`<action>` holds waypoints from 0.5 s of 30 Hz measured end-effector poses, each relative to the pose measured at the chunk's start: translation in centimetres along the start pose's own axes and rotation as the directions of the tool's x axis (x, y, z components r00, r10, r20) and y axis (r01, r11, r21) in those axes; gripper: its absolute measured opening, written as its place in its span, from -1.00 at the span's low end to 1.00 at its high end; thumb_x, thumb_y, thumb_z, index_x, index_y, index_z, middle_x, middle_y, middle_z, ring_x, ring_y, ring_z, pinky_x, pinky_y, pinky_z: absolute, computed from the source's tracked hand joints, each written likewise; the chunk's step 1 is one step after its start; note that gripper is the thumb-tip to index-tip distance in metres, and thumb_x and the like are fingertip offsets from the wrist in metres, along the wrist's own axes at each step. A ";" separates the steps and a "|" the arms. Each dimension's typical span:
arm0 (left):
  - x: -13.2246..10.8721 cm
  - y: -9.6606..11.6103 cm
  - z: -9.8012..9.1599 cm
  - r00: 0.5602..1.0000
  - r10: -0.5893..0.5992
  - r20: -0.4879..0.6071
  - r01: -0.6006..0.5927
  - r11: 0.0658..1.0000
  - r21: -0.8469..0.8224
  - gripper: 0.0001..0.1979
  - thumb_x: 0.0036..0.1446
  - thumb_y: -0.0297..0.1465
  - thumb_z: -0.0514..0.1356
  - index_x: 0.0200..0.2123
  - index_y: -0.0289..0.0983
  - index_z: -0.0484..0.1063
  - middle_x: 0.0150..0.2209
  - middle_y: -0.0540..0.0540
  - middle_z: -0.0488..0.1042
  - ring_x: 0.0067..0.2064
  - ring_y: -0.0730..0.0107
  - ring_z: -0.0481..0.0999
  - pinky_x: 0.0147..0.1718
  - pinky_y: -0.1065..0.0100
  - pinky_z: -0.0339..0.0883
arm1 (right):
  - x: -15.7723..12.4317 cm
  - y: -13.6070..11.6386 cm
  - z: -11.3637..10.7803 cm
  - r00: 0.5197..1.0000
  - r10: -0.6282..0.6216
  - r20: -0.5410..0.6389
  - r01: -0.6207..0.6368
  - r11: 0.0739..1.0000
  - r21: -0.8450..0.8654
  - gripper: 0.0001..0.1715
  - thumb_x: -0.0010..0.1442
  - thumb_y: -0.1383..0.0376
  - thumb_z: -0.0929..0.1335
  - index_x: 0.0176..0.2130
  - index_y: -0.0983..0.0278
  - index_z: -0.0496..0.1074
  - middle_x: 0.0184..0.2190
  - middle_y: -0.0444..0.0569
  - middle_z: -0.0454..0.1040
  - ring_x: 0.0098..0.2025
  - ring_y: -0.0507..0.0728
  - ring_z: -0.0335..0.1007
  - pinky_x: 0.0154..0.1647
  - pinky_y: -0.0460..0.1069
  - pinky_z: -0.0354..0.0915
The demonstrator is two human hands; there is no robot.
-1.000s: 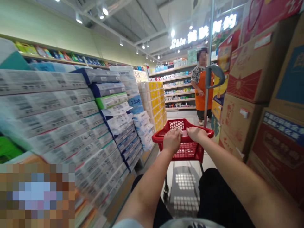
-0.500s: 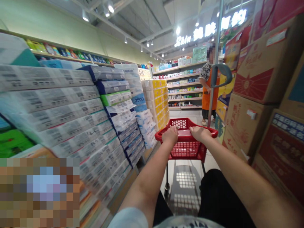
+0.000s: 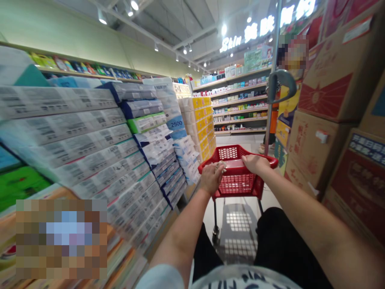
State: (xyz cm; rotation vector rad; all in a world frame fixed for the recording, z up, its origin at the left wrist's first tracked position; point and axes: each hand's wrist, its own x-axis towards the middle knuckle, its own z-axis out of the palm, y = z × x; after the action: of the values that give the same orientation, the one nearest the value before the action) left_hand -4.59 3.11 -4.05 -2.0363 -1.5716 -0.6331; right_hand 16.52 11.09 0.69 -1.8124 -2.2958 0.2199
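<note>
A red shopping cart (image 3: pixel 240 189) with a mesh basket stands in front of me, and no goods show through its mesh. My left hand (image 3: pixel 211 176) is closed over the left part of its handle. At those fingertips there is a small pale, crumpled-looking bit (image 3: pixel 221 165) that I cannot make out. Farther right, my right hand (image 3: pixel 255 163) wraps round the same handle, its thumb toward the middle. Both arms reach forward. Below the basket, the cart's dark legs and a front-left wheel show above a grid-shaped shadow.
Stacked tissue packs (image 3: pixel 99 136) line the left, with yellow packs (image 3: pixel 204 124) beyond. Cardboard boxes (image 3: pixel 319 148) crowd the right beside a metal pole (image 3: pixel 268 132). A person in orange (image 3: pixel 273 120) stands partly hidden there. Stocked shelves (image 3: pixel 240 96) cross the far end.
The person in orange has moved right and is now mostly behind the pole and boxes. The yellow packs and boxes look slightly nearer. Both hands stay on the cart's handle.
</note>
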 end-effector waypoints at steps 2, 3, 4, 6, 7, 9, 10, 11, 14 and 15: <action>0.4 0.4 0.1 0.998 -0.068 -0.005 0.068 0.998 0.000 -0.64 0.29 -0.27 -0.12 0.06 -0.12 0.30 0.04 -0.14 0.35 0.07 0.25 0.27 0.04 0.18 0.08 | -0.1 -0.1 -0.1 1.000 0.003 -0.001 -0.003 1.000 -0.005 -0.35 0.30 0.07 -0.03 -0.01 0.28 0.40 0.01 0.17 0.39 -0.01 0.30 0.35 -0.05 0.19 0.23; 0.8 0.6 0.0 0.987 -0.160 -0.001 0.160 0.987 0.002 -0.63 0.30 -0.26 -0.16 0.03 -0.15 0.31 -0.02 -0.14 0.40 0.03 0.26 0.32 0.01 0.19 0.11 | -0.1 -0.2 -0.2 1.000 0.003 0.002 -0.003 1.000 -0.012 -0.35 0.30 0.07 -0.03 -0.01 0.28 0.40 0.01 0.17 0.39 -0.01 0.30 0.35 -0.05 0.19 0.23; 1.2 0.7 0.0 0.966 -0.259 0.015 0.259 0.966 0.008 -0.60 0.31 -0.26 -0.21 -0.02 -0.19 0.34 -0.10 -0.14 0.44 -0.05 0.27 0.37 -0.03 0.20 0.15 | -0.1 -0.3 -0.2 1.000 0.005 0.005 -0.005 1.000 -0.019 -0.35 0.29 0.07 -0.03 -0.01 0.29 0.40 0.01 0.19 0.39 -0.01 0.31 0.35 -0.06 0.19 0.24; 1.8 0.8 -0.1 0.940 -0.334 0.076 0.332 0.943 0.032 -0.56 0.32 -0.23 -0.24 -0.10 -0.23 0.38 -0.21 -0.15 0.47 -0.15 0.26 0.42 -0.09 0.20 0.18 | -0.2 -0.4 -0.2 1.000 0.016 0.011 -0.016 0.999 -0.029 -0.35 0.29 0.08 -0.03 -0.01 0.30 0.40 0.01 0.21 0.39 -0.02 0.31 0.36 -0.08 0.19 0.25; 1.8 0.8 -0.2 0.950 -0.299 0.091 0.297 0.954 0.034 -0.56 0.31 -0.23 -0.24 -0.09 -0.23 0.38 -0.20 -0.15 0.47 -0.15 0.26 0.42 -0.09 0.20 0.18 | -0.2 -0.4 -0.1 1.000 0.019 0.012 -0.019 0.999 -0.027 -0.35 0.29 0.08 -0.04 -0.01 0.31 0.40 0.01 0.21 0.39 -0.03 0.31 0.36 -0.08 0.19 0.25; 1.4 0.7 -0.3 0.984 -0.160 0.078 0.159 0.987 0.016 -0.59 0.31 -0.22 -0.20 0.01 -0.18 0.32 -0.08 -0.16 0.43 -0.07 0.26 0.39 -0.04 0.20 0.15 | -0.1 -0.3 0.0 1.000 0.013 0.002 -0.013 1.000 -0.013 -0.34 0.29 0.08 -0.04 -0.04 0.30 0.41 -0.01 0.20 0.40 -0.04 0.31 0.37 -0.10 0.20 0.26; 1.1 0.6 -0.3 0.994 -0.090 0.058 0.090 0.996 0.005 -0.60 0.30 -0.22 -0.18 0.07 -0.16 0.28 -0.01 -0.16 0.40 -0.01 0.26 0.35 0.00 0.20 0.12 | -0.1 -0.1 0.1 1.000 0.006 -0.005 -0.006 1.000 -0.003 -0.34 0.29 0.08 -0.05 -0.06 0.30 0.42 -0.02 0.19 0.41 -0.05 0.32 0.37 -0.10 0.20 0.26; 0.7 0.6 -0.4 0.998 -0.045 0.039 0.045 0.999 -0.003 -0.60 0.30 -0.23 -0.16 0.09 -0.14 0.26 0.03 -0.15 0.37 0.03 0.26 0.32 0.03 0.20 0.09 | 0.0 0.0 0.1 1.000 0.001 -0.011 -0.001 1.000 0.006 -0.33 0.29 0.07 -0.05 -0.07 0.29 0.43 -0.03 0.18 0.42 -0.06 0.32 0.38 -0.11 0.21 0.26; 0.7 0.8 -0.5 0.990 -0.137 0.041 0.136 0.991 0.007 -0.60 0.30 -0.23 -0.17 0.02 -0.19 0.32 -0.05 -0.16 0.42 -0.01 0.26 0.35 0.01 0.21 0.11 | 0.1 0.3 0.3 1.000 -0.005 -0.019 0.005 1.000 0.019 -0.33 0.29 0.06 -0.05 -0.08 0.30 0.43 -0.04 0.19 0.42 -0.06 0.31 0.38 -0.12 0.21 0.26; 1.0 0.9 -0.6 0.973 -0.222 0.065 0.221 0.975 0.024 -0.58 0.30 -0.23 -0.20 -0.04 -0.22 0.36 -0.13 -0.16 0.46 -0.07 0.26 0.40 -0.03 0.21 0.14 | 0.1 0.3 0.3 1.000 -0.003 -0.017 0.003 1.000 0.019 -0.33 0.29 0.07 -0.05 -0.07 0.30 0.42 -0.03 0.19 0.42 -0.06 0.31 0.38 -0.12 0.21 0.26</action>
State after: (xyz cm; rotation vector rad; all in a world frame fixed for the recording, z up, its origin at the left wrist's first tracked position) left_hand -3.52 3.25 -3.08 -1.9029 -1.8550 -0.6356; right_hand 16.66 11.29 0.32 -1.7947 -2.2775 0.2242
